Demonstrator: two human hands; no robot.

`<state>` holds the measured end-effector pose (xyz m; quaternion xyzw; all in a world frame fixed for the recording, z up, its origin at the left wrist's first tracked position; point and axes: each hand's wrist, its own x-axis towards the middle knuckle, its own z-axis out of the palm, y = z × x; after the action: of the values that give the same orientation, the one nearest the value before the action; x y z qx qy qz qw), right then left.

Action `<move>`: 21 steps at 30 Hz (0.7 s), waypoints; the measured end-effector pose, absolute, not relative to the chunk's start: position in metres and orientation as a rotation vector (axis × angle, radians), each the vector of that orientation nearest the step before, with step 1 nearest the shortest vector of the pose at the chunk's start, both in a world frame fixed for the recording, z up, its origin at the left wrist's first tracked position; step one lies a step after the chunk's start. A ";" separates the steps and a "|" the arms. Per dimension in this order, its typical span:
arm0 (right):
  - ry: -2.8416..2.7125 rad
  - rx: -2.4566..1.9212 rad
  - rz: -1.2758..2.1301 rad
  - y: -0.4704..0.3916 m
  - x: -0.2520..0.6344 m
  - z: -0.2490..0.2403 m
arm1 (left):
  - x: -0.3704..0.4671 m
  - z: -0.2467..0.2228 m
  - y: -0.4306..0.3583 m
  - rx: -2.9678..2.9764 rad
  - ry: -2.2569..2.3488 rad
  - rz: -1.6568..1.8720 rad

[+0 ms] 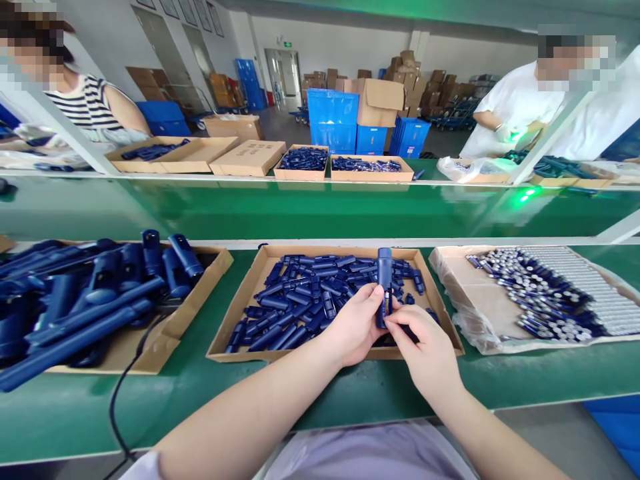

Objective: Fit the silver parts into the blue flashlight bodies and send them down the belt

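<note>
A dark blue handheld device casing [385, 267] stands nearly upright over the front of the middle tray. My left hand [356, 328] is wrapped round it, thumb along its side. In its lower half an open slot shows what looks like a battery [387, 301]. My right hand [424, 341] is closed in a pinch at the slot's lower end; whatever its fingertips grip is hidden. Behind both hands, the cardboard tray [216, 352] holds many small dark blue plastic parts [300, 293].
At right, a plastic-lined tray [493, 343] holds rows of batteries [565, 273]. Larger blue casings [120, 280] pile up in a left tray [200, 300], a black cable [117, 400] beside it. Across the green bench [320, 400], co-workers [520, 100] stand behind more trays [373, 177].
</note>
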<state>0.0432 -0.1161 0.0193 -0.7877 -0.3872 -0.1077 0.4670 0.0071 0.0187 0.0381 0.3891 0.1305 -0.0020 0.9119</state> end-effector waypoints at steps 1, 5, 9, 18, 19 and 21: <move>-0.949 -1.931 -0.272 -0.116 0.043 0.019 | 0.007 0.038 0.018 0.800 0.268 -0.001; -0.937 -1.926 -0.254 -0.118 0.042 0.018 | 0.007 0.038 0.017 0.793 0.260 -0.001; -0.934 -1.923 -0.225 -0.118 0.042 0.019 | 0.007 0.038 0.017 0.795 0.255 -0.005; -0.941 -1.941 -0.218 -0.117 0.043 0.020 | 0.008 0.034 0.019 0.791 0.260 -0.008; -0.939 -1.941 -0.214 -0.117 0.043 0.020 | 0.008 0.034 0.019 0.792 0.262 -0.009; -0.934 -1.945 -0.200 -0.116 0.043 0.020 | 0.009 0.034 0.019 0.791 0.267 -0.011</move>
<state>0.0432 -0.1165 0.0202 -0.7930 -0.3809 -0.0817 0.4684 0.0087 0.0187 0.0342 0.3840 0.1297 -0.0052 0.9142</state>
